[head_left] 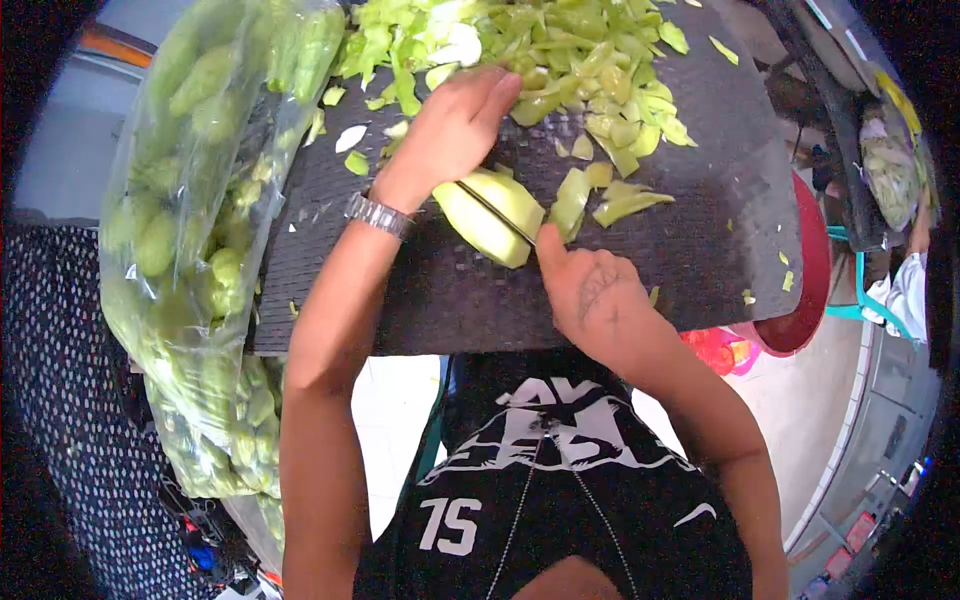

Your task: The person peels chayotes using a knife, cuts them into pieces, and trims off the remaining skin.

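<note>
A pale green peeled vegetable (480, 222) lies on the dark ridged board (420, 300). A knife (495, 212) runs lengthwise along it, its thin blade seen from above, partly sunk into the flesh. My right hand (597, 290) is closed round the knife's handle, at the vegetable's lower right end. My left hand (462, 125), with a metal watch at its wrist, is at the vegetable's upper left end, fingers together; what its fingertips touch is hidden. Cut green slices (590, 70) are heaped just beyond my left hand, and a few loose pieces (570, 203) lie beside the vegetable.
A clear plastic bag (170, 230) full of whole green vegetables stands along the board's left edge. To the right, below the board, are a red basin (812, 270) and a turquoise stool (870, 290). Part of another person's arm (918, 236) shows at the far right.
</note>
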A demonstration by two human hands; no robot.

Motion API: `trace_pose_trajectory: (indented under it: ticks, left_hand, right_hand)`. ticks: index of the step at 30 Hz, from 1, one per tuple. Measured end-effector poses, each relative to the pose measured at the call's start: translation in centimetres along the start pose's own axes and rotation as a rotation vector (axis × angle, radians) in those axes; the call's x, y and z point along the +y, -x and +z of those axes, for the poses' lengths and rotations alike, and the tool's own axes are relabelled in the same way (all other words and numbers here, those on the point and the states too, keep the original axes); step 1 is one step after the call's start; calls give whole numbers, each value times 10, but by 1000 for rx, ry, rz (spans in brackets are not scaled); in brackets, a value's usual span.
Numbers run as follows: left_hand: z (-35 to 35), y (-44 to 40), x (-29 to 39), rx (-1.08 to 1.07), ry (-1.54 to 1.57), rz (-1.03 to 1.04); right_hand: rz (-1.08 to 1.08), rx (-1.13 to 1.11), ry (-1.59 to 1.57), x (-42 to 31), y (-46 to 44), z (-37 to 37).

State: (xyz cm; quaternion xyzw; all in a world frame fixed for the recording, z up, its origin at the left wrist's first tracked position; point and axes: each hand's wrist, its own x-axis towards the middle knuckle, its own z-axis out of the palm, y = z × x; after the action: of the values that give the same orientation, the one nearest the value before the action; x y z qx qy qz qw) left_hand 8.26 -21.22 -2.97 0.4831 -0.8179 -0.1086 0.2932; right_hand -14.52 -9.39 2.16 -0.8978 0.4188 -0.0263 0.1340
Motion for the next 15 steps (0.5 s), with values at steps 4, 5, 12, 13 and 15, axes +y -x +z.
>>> trace_pose_trajectory:
  ticks: [4,5,12,13,15]
  left_hand:
    - [-4,1,6,142,126,-221]
    - [-6,4,11,239,97,-199]
    - [-9,79,101,348,-83,-335]
    - [-5,89,114,287,8,-452]
    - [5,97,118,335,23,-497]
  right_hand:
    - [-188,102,187,11,18,25]
    - [-211,91,242,15,21,33]
    - [-193,220,370,14,19,34]
    - [-137,138,236,7,15,20]
    - [-111,107,190,4,17,18]
